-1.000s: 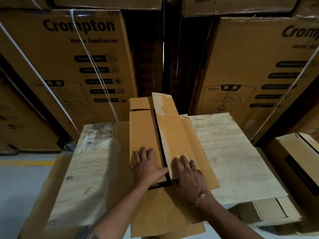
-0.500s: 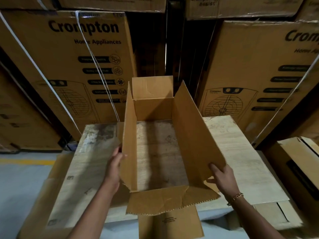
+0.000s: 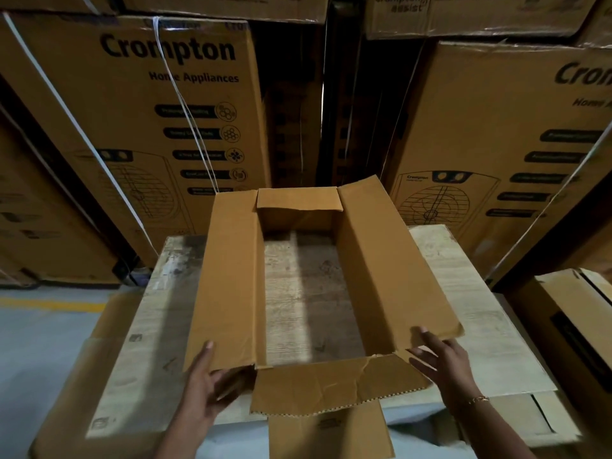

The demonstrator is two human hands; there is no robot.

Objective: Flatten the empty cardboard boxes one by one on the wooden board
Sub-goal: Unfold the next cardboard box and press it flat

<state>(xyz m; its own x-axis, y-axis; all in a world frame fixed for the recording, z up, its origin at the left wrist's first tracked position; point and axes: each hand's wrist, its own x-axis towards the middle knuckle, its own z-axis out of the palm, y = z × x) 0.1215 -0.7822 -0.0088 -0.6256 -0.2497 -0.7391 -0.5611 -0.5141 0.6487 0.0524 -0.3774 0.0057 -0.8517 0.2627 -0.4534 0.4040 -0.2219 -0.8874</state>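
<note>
The box (image 3: pixel 231 276) stands open on the board (image 3: pixel 463 293), its long axis running away from us. Our left hand (image 3: pixel 205 385) pinches its near left flap; our right hand (image 3: pixel 447 362) only touches the near right flap, fingers straight. The 2 hands are equally near, so probably we collapse it sideways.

Wears 1 thin, gold-coloured chain bracelet (image 3: pixel 479 399) of small links, snug round the wrist just behind the right hand (image 3: pixel 443 362). Shows 2 forearms bare as far as the bottom edge, including the one behind the left hand (image 3: pixel 205 382).
</note>
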